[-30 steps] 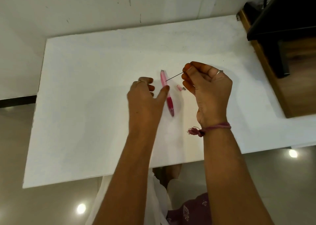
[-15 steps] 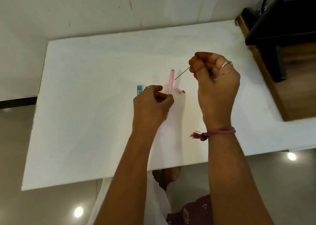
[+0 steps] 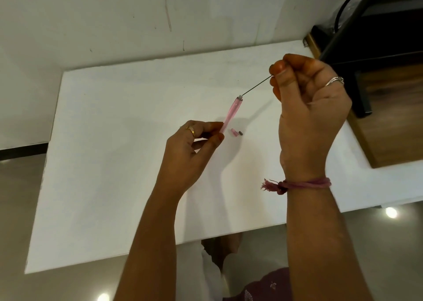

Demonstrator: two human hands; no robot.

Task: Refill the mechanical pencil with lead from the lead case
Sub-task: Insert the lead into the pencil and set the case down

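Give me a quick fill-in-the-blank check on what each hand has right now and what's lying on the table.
1. The thin dark lead stick is pinched by the ____ hand.
2. The left hand holds the translucent ____ mechanical pencil.
3. The lead's free end points at the pencil's open ____ end.
4. The small pink cap with dark eraser lies on the ____ table.

Missing words: right; pink; upper; white

White table (image 3: 114,163) against scuffed white wall (image 3: 114,21); wooden cabinet (image 3: 389,126) right; glossy grey floor (image 3: 18,209).
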